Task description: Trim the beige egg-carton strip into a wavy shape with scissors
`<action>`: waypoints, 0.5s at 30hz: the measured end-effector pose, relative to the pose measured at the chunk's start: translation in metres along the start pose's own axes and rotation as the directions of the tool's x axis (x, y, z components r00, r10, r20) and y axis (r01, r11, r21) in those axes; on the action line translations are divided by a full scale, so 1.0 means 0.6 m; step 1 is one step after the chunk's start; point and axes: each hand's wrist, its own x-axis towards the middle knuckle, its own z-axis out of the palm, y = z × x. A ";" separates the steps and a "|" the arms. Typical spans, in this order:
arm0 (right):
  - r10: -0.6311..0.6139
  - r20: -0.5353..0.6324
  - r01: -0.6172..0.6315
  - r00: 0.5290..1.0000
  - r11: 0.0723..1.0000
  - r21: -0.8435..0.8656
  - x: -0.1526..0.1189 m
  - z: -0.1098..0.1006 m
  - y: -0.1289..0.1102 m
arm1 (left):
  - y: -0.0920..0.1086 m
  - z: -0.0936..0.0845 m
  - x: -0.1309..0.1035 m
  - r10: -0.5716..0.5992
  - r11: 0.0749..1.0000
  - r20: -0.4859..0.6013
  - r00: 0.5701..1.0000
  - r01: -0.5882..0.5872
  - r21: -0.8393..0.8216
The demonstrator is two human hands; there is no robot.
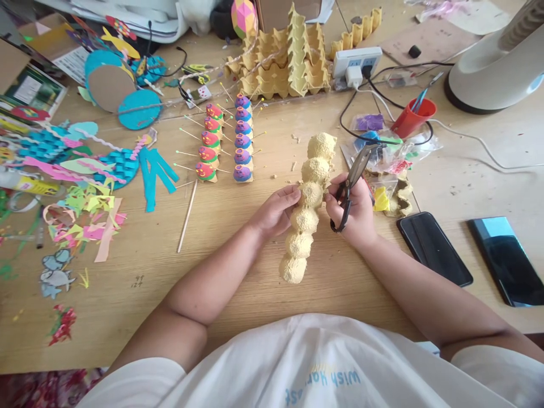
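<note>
A yellow strip of egg carton cups point(304, 220), bumpy side up, lies lengthwise between my hands above the table. Around its left edge, near the middle cups, the fingers and thumb of my left hand point(280, 209) are closed. My right hand point(356, 212) has black-handled scissors point(349, 190) in its grip, blades pointing up and away from me. Its fingertips also reach the strip's right edge. Beyond my left hand stand two painted egg carton strips, one red and green point(208, 139) and one purple and blue point(242, 139), with pins sticking out of their sides.
Uncut egg cartons point(272, 79) lie at the back beside a white power strip point(357, 59) with cables. To the right are a red cup point(413, 118), modelling clay packets and two phones point(434, 248). Paper scraps point(91, 212) and blue woven crafts point(123, 167) cover the left. A thin wooden stick point(187, 216) lies nearby.
</note>
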 end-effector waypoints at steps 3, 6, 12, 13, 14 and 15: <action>-0.059 -0.016 0.058 0.998 0.995 -0.080 -0.001 -0.002 0.000 | 0.000 -0.001 -0.001 -0.002 1.000 -0.020 1.000 0.002 -0.012; -0.046 -0.044 0.043 0.998 0.996 -0.073 0.000 -0.003 0.005 | 0.003 -0.001 -0.003 0.020 0.999 -0.071 0.997 -0.023 -0.049; 0.030 0.042 -0.027 0.999 0.997 -0.076 -0.001 -0.002 0.022 | 0.009 -0.003 -0.003 0.067 0.995 -0.286 0.956 -0.086 -0.055; 0.047 0.070 -0.038 0.996 0.992 -0.120 -0.001 -0.003 0.025 | 0.009 -0.002 -0.004 0.090 0.993 -0.308 0.947 -0.109 -0.045; 0.063 0.093 -0.047 0.994 0.985 -0.168 -0.002 -0.003 0.027 | 0.009 -0.001 -0.005 0.113 0.991 -0.322 0.940 -0.132 -0.038; 0.074 0.105 -0.049 0.992 0.974 -0.220 -0.002 -0.004 0.030 | 0.009 0.001 -0.006 0.134 0.988 -0.328 0.935 -0.153 -0.034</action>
